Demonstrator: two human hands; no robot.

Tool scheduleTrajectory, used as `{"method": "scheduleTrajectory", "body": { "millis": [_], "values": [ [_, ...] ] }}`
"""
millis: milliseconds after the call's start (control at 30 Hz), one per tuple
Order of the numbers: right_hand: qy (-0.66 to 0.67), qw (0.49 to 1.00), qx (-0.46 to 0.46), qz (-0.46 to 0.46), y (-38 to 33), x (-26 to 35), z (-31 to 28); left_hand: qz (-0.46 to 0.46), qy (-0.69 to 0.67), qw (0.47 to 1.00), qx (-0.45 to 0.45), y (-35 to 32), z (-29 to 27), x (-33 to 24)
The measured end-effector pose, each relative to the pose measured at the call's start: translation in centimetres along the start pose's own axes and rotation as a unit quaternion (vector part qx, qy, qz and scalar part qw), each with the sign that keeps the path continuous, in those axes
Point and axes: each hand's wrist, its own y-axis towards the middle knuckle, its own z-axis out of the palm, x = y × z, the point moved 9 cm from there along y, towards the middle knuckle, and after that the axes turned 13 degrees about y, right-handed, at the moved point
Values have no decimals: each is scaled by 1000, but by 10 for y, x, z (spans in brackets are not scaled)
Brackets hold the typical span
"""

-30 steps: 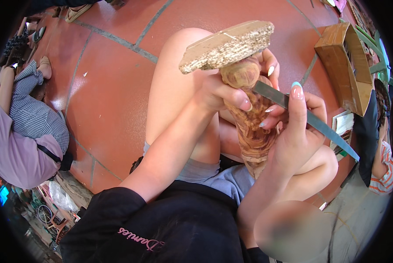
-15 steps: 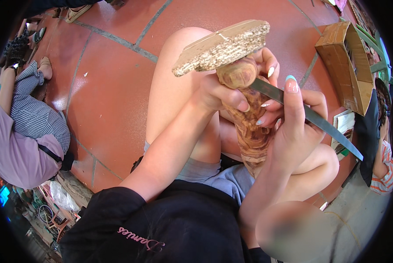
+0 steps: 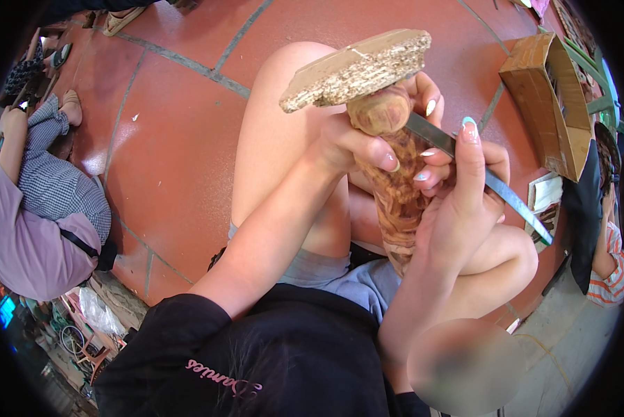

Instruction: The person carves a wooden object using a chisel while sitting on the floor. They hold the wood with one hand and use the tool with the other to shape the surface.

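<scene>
A carved piece of brown, swirling-grained wood [image 3: 397, 201] stands upright over my lap, its rounded knob end uppermost. Against that knob rests a rough-edged slab of chipboard [image 3: 360, 73]; how the two are joined is hidden. My left hand [image 3: 350, 144] is wrapped round the wood just below the knob, with fingertips showing on the far side. In my right hand [image 3: 458, 201] is a narrow, flat grey strip [image 3: 517, 200], file-like, pinched between thumb and fingers. One end of the strip meets the wood beside the knob, while the other points down to the right.
An open cardboard box [image 3: 541, 104] sits on the red tiled floor [image 3: 173, 160] to the right. At the left a person in a lilac top [image 3: 37, 236] is seated. Another person's striped sleeve [image 3: 609, 267] shows at the far right.
The strip's free end has shifted left and slightly up with my right hand's turn. The chipboard and wood have moved slightly right, still in my left hand.
</scene>
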Motion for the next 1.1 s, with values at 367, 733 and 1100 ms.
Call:
{"method": "scheduleTrajectory", "body": {
  "millis": [367, 733, 1100],
  "values": [
    [-11, 1000, 17, 6, -1, -2, -1, 9, -11, 1000, 14, -2, 1, 0],
    [-19, 999, 3, 43, 4, -8, 0, -2, -52, 998, 30, -2, 7, 3],
    [-15, 998, 51, 22, 3, -3, 1, -12, -2, 1000, 20, -4, 4, 4]
  ]
}}
